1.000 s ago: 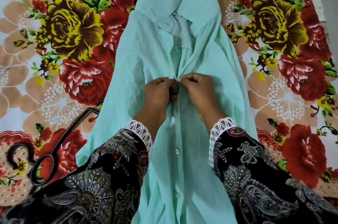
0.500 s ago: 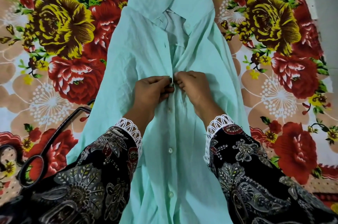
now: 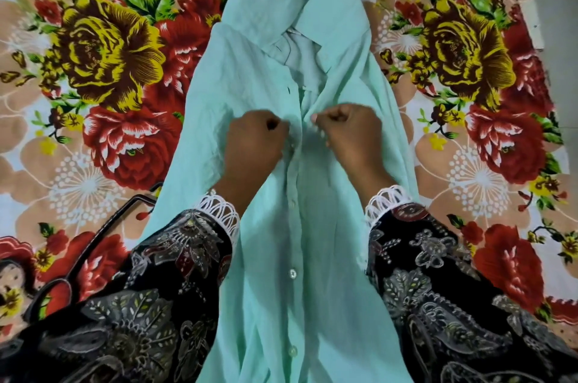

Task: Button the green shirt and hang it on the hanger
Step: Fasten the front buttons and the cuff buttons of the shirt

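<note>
A pale green shirt [image 3: 250, 79] lies face up on a flowered bedsheet, collar at the far end. Its lower front is fastened, with white buttons [image 3: 292, 273] in a line down the placket. The chest and collar part stays parted. My left hand [image 3: 253, 145] pinches the left front edge at chest height, fingers curled. My right hand [image 3: 347, 129] pinches the right front edge a short gap away. A black hanger [image 3: 93, 238] lies at the lower left, partly under the shirt's edge and my sleeve.
The flowered bedsheet [image 3: 109, 69] spreads on both sides of the shirt. My dark patterned sleeves with white lace cuffs [image 3: 219, 210] cover the lower corners. A grey floor strip [image 3: 556, 7] shows at the far right.
My hands were touching at the placket and have now drawn slightly apart, each holding its own shirt edge. The view has shifted a little over the shirt.
</note>
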